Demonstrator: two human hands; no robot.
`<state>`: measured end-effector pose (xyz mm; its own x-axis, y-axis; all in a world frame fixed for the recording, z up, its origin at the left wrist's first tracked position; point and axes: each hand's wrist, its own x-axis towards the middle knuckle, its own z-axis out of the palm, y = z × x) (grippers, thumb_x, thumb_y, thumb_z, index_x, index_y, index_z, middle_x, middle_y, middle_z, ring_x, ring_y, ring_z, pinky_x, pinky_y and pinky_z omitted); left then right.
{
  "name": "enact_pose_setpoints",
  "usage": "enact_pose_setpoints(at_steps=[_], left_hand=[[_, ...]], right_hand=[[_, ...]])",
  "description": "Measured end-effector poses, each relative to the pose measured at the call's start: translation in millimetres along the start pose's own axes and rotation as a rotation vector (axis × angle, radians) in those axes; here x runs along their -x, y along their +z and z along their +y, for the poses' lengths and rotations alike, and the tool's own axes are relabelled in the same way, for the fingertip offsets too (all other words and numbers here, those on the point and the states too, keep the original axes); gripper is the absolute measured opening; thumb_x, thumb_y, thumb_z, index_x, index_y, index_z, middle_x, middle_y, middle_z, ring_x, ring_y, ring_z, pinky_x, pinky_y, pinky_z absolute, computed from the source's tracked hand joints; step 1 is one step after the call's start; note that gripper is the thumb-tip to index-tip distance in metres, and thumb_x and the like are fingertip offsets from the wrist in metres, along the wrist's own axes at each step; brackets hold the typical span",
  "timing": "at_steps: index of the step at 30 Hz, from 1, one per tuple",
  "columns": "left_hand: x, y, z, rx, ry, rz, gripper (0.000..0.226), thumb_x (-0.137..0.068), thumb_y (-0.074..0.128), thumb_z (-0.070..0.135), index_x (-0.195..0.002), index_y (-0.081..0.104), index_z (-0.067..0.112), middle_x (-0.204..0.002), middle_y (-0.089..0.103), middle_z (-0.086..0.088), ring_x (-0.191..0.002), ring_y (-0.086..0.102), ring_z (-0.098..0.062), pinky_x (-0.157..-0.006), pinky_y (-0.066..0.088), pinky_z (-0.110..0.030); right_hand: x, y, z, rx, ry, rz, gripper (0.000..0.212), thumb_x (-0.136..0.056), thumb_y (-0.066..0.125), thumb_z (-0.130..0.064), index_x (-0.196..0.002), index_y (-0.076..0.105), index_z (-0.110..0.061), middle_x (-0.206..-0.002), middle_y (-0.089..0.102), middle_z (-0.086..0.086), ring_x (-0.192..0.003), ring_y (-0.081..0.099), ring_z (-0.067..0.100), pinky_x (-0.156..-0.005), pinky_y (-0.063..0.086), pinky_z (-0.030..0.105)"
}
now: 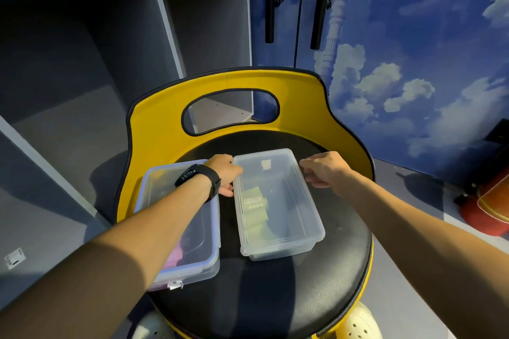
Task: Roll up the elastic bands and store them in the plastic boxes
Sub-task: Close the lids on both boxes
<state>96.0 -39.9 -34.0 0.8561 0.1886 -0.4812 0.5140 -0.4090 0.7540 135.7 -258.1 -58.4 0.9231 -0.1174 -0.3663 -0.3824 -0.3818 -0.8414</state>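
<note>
Two clear plastic boxes sit side by side on the black seat of a yellow-backed chair. The left box wears a blue-rimmed lid and shows something pink inside. The right box holds one rolled green band against its left wall. Two hands flank this box: the left hand, with a black wristband, curls its grip over the box's left rim. The right hand hovers at the right rim with fingers curled; whether it touches, I cannot tell.

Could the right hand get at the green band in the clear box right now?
Probably yes: the right hand is beside the clear box, which looks lidless, and nothing covers the green band.
</note>
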Motion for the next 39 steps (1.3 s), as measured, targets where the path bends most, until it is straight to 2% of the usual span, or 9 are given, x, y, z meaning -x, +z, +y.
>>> enact_pose_setpoints(at_steps=[3,7,11,14,18,29,34,36,39], left_hand=[[-15,-2,3,-0.008,0.020,0.045,0.053,-0.097,0.050,0.011,-0.147,0.032,0.020,-0.137,0.053,-0.015,-0.108,0.065,-0.035,-0.087,0.056,-0.047],[-27,-2,6,-0.025,0.030,0.027,0.034,-0.097,0.050,0.009,-0.131,0.050,0.016,-0.130,0.058,-0.016,-0.106,0.065,-0.033,-0.084,0.057,-0.046],[-35,-5,6,-0.008,0.002,0.010,0.045,-0.096,0.054,0.008,-0.140,0.044,0.012,-0.129,0.059,-0.018,-0.103,0.067,-0.033,-0.083,0.057,-0.047],[-37,-6,6,0.002,-0.002,0.005,0.045,-0.095,0.055,0.008,-0.139,0.045,0.011,-0.128,0.059,-0.019,-0.104,0.066,-0.034,-0.084,0.057,-0.048],[-40,-5,5,-0.012,0.005,0.004,0.042,-0.094,0.056,0.006,-0.136,0.048,0.007,-0.124,0.061,-0.020,-0.102,0.067,-0.034,-0.083,0.058,-0.045],[-44,-3,1,-0.052,0.027,0.043,0.041,-0.094,0.057,0.008,-0.135,0.050,0.009,-0.125,0.062,-0.018,-0.103,0.067,-0.032,-0.081,0.058,-0.043],[-33,1,1,-0.114,0.065,0.101,0.049,-0.095,0.055,0.011,-0.142,0.042,0.013,-0.132,0.057,-0.015,-0.106,0.065,-0.031,-0.078,0.059,-0.040],[-22,2,0,-0.118,0.073,0.111,0.053,-0.094,0.057,0.010,-0.143,0.039,0.013,-0.131,0.057,-0.016,-0.108,0.064,-0.033,-0.083,0.058,-0.045],[-3,6,-10,-0.103,0.067,0.037,0.046,-0.092,0.056,0.005,-0.136,0.045,0.009,-0.122,0.062,-0.017,-0.106,0.065,-0.034,-0.085,0.057,-0.049]], right_hand=[[-16,8,-8,-0.015,-0.006,-0.016,0.028,-0.091,0.067,-0.023,-0.114,0.067,-0.007,-0.103,0.072,0.016,-0.087,0.069,0.025,-0.069,0.057,0.031],[-27,15,-12,-0.007,0.015,-0.021,0.017,-0.092,0.065,-0.018,-0.105,0.068,-0.007,-0.100,0.071,0.017,-0.079,0.067,0.022,-0.068,0.058,0.030],[-32,16,-14,0.013,0.022,-0.034,0.017,-0.092,0.064,-0.013,-0.104,0.070,-0.002,-0.090,0.068,0.015,-0.071,0.065,0.020,-0.056,0.056,0.026],[-34,17,-15,0.044,0.011,-0.044,0.018,-0.093,0.063,-0.013,-0.105,0.069,-0.001,-0.093,0.069,0.017,-0.074,0.065,0.021,-0.053,0.055,0.025],[-39,19,-13,0.074,0.016,-0.038,0.018,-0.092,0.065,-0.013,-0.104,0.069,0.000,-0.102,0.071,0.021,-0.077,0.067,0.024,-0.059,0.058,0.029],[-44,22,-13,0.067,0.035,-0.010,0.018,-0.090,0.066,-0.008,-0.105,0.069,0.000,-0.101,0.071,0.020,-0.077,0.068,0.024,-0.061,0.059,0.031],[-34,21,-13,0.093,0.029,-0.011,0.021,-0.091,0.065,-0.015,-0.108,0.068,-0.003,-0.100,0.071,0.018,-0.086,0.071,0.027,-0.077,0.061,0.037],[-20,16,-12,0.113,0.028,-0.036,0.019,-0.092,0.065,-0.019,-0.104,0.068,-0.004,-0.099,0.071,0.016,-0.085,0.071,0.025,-0.075,0.060,0.034],[5,3,0,0.079,0.030,-0.095,0.017,-0.090,0.068,-0.017,-0.100,0.070,-0.004,-0.097,0.072,0.015,-0.085,0.072,0.024,-0.069,0.060,0.032]])
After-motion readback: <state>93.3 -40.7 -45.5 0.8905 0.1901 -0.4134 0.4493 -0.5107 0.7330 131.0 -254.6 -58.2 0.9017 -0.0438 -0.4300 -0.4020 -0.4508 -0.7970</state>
